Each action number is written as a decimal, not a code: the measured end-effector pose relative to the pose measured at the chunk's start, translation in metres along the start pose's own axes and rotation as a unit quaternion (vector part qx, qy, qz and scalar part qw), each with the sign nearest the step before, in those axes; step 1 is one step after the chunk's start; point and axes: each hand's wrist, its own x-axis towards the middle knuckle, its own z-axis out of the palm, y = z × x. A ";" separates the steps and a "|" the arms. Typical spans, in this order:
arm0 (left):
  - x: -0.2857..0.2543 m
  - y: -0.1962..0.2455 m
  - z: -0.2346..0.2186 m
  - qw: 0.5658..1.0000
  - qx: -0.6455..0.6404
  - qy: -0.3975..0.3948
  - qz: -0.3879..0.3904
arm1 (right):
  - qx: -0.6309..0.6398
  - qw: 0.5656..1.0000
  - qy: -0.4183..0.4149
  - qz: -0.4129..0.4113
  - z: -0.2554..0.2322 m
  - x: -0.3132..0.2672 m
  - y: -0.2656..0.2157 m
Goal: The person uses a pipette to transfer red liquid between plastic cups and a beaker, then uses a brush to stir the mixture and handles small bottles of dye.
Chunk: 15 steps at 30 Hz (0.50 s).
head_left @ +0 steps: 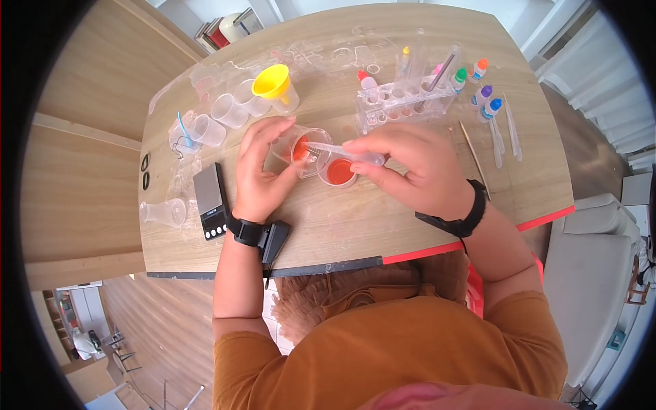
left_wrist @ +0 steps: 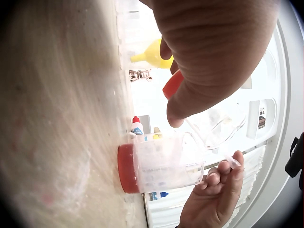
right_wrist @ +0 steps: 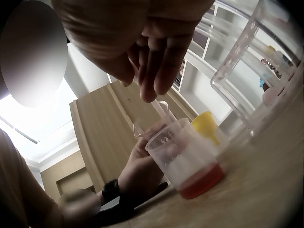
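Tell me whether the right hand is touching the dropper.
Touching. The head view shows the right hand pinching the dropper's bulb between thumb and fingertip.

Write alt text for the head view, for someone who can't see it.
A person's left hand holds a tilted clear beaker of red-orange liquid; the right hand pinches a dropper at its mouth, beside a cup of similar liquid. The wooden table also bears a yellow funnel, test-tube rack and scale.
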 end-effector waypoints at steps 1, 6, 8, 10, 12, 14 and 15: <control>0.000 0.000 0.000 1.000 -0.001 -0.001 -0.002 | 0.000 1.000 0.000 0.000 0.001 -0.001 0.001; 0.000 0.001 0.000 1.000 0.001 0.001 0.003 | -0.007 1.000 -0.001 -0.024 0.002 -0.003 0.004; 0.000 0.001 -0.001 1.000 0.003 0.001 0.004 | -0.008 1.000 0.002 -0.026 0.002 -0.004 0.004; 0.001 0.003 -0.001 1.000 0.008 0.000 0.003 | -0.010 1.000 0.005 -0.026 0.002 -0.004 0.005; 0.000 0.001 -0.001 1.000 0.011 0.000 0.006 | -0.020 0.999 0.009 -0.034 0.003 -0.005 0.007; 0.000 0.000 0.000 1.000 0.014 0.001 0.008 | -0.015 0.999 0.011 -0.033 0.003 -0.005 0.007; 0.000 0.000 0.000 1.000 0.013 0.002 0.006 | -0.011 0.999 0.013 -0.033 0.003 -0.005 0.006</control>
